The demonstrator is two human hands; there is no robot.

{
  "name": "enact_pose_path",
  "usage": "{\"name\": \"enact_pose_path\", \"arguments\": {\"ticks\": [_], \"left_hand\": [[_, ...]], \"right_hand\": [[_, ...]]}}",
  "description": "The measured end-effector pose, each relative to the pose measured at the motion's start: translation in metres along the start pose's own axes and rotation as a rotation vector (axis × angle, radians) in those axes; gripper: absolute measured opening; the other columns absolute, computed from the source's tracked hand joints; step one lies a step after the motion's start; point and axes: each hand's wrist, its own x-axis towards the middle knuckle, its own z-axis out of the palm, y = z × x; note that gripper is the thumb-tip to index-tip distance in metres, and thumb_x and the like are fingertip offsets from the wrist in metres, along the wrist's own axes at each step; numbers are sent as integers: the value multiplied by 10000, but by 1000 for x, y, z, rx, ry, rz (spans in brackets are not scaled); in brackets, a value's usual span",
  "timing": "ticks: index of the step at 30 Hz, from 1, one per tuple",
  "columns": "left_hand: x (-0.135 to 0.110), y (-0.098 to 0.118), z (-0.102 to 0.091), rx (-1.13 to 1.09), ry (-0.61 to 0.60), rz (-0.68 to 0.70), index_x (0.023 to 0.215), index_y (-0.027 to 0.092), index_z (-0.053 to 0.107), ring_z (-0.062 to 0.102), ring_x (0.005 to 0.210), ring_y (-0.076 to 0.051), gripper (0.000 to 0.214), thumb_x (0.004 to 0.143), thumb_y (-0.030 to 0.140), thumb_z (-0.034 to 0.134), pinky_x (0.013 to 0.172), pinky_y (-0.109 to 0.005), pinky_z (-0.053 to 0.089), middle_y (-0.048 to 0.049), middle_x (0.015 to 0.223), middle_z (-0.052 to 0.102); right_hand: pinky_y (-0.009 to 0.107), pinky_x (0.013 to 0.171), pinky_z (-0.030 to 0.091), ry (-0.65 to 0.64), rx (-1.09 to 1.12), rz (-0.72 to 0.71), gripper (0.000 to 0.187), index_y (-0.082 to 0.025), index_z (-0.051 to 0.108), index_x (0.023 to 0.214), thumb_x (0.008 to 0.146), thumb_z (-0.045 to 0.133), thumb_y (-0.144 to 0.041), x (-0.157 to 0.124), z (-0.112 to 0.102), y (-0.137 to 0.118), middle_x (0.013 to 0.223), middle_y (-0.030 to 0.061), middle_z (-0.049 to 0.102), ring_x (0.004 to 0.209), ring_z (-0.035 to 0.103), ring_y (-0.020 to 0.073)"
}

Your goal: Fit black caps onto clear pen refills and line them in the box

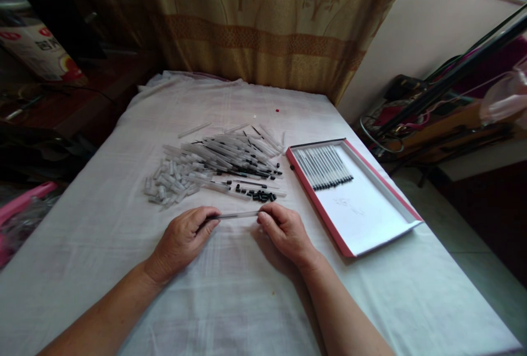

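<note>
left hand [181,241] + right hand [284,230]: pinch pen barrel [236,215] ends | tray [370,219] right

Table cloth [247,301]: white woven cloth under the tray, matt, lightly creased.
Tray [373,224]: looks like card, smooth matt white inside, red rim.
Pens in the tray [325,167]: clear plastic with a slight sheen, black ends.
Pen barrel [236,215]: left of the tray's near end, clear smooth plastic, faint gloss.
Loose barrels [222,152]: left of the tray, translucent plastic, smooth, frosted-looking in the heap.
Caps [168,183]: further left of the tray, clear plastic.
Black bits [263,197]: just left of the tray, dark plastic, finish too small to tell.
Curtain [267,32]: behind the tray, golden woven cloth, soft sheen.
Rod [453,73]: right of the tray, black, smooth, glossy.
</note>
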Motion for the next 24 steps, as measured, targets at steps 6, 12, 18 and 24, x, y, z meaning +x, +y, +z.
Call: {"name": "enact_pose_path", "arguments": {"ticks": [6,12,18,24], "left_hand": [[0,-1,0,3,-3,2,987,205,652,701,793,-170,235,951,370,488,749,-257,543,-28,882,741],[-1,-2,0,-2,-1,0,991,206,653,702,794,-170,224,945,360,497,742,-254,542,-25,880,740],[-1,-2,0,-11,-7,-13,986,208,654,701,793,-173,230,945,366,493,748,-260,544,-28,881,741],[0,1,-1,-52,-11,-69,1050,206,646,701,814,-178,254,920,387,523,758,-270,558,-41,932,734]], "right_hand": [[240,626,479,30,86,38,172,-192,652,1010,882,567,-270,0,-1,-1,820,34,712,663,626,142],[247,636,476,13,77,35,169,-201,654,836,910,529,-288,1,-1,2,725,18,678,668,626,147],[239,607,476,-6,140,82,174,-205,652,1022,871,588,-264,-2,-1,7,775,10,678,641,600,134],[244,628,493,40,184,68,121,-205,663,947,868,589,-261,-1,2,4,805,23,701,682,627,142]]}}
